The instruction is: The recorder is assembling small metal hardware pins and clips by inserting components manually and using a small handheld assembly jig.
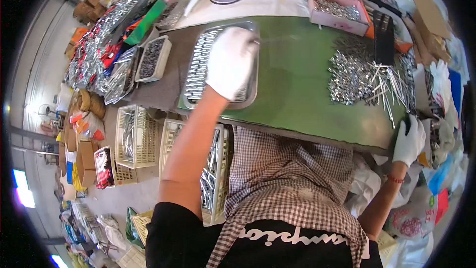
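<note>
My left hand [229, 64], in a white glove, reaches over a clear shallow tray [254, 87]. Its fingers are curled together, and whatever they hold, if anything, is hidden. Small silvery metal pieces [199, 62] lie side by side in the tray, left of the hand and partly beneath it. My right hand [409, 141], also gloved in white, is at the table's right front edge with thumb and fingers apart. Nearest to it are long thin metal rods [389, 87], beside a heap of small shiny metal parts [347, 79].
A green mat [292, 69] covers the table. At its back right stands a pink box [337, 12] of small parts; at its left, a white container [153, 59] of dark pieces. Cream crates [134, 139] with metal parts stand on the floor to the left. Packed bags [106, 39] pile up behind.
</note>
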Tool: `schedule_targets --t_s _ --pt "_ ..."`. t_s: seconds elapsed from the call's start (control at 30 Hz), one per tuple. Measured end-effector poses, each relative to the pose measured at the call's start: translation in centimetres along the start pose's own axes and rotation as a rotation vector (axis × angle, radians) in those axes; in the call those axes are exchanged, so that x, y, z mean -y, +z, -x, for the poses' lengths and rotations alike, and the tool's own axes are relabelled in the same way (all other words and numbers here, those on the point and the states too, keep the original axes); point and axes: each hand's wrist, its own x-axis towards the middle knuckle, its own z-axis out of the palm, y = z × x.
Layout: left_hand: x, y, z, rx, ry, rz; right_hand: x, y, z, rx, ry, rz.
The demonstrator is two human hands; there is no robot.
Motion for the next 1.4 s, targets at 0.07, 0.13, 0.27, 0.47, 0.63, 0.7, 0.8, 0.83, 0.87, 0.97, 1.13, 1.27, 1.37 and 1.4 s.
schedule_targets --t_s 0.07,0.13,0.27,0.47,0.63,0.7,0.8,0.83,0.87,0.97,1.13,1.27,1.37,1.4 --pt "5.7 -1.8 -0.8 0.087 -0.14 -0.168 0.2 0.5 -0.2 -0.001 -0.012 -0.029" --pt "10.2 -3.0 -1.6 0.182 -0.226 -0.209 0.5 0.8 -0.5 0.001 -0.013 -0.042" --pt "16.3 -2.8 -2.0 0.433 -0.223 -0.276 0.9 0.7 -1.0 0.04 0.029 -0.069" --pt "18.2 -2.0 -2.6 0.552 -0.203 -0.273 1.0 0.4 -0.8 0.038 0.013 -0.074" --pt "16.7 -2.2 -3.5 0.611 -0.313 -0.352 0.9 1.2 -0.2 -0.09 0.01 -0.155" --pt "15.2 -0.6 -4.7 0.511 -0.175 -0.372 1.1 1.5 0.5 -0.161 0.026 -0.178" --pt "11.6 3.5 -8.4 0.424 -0.086 -0.243 0.9 1.0 1.1 -0.275 0.04 -0.212" --pt "11.0 5.9 -10.1 0.429 -0.039 -0.184 0.7 1.0 1.3 -0.29 0.05 -0.227" --pt "10.4 8.0 -12.0 0.432 0.005 -0.14 0.6 1.2 1.3 -0.308 0.056 -0.256" --pt "11.0 15.2 -16.1 0.388 0.009 -0.145 1.5 1.2 1.3 -0.315 0.02 -0.307" --pt "10.7 24.7 -20.6 0.452 -0.001 -0.049 2.4 0.3 1.6 -0.256 0.048 -0.308" --pt "16.7 29.4 -21.9 0.549 0.172 -0.078 3.1 0.4 1.4 -0.201 0.04 -0.338" --pt "16.3 30.4 -21.8 0.542 0.133 0.008 3.1 0.2 1.0 -0.163 0.065 -0.337" --pt "14.2 29.9 -22.5 0.538 0.106 0.011 2.8 0.1 1.2 -0.152 0.103 -0.336"
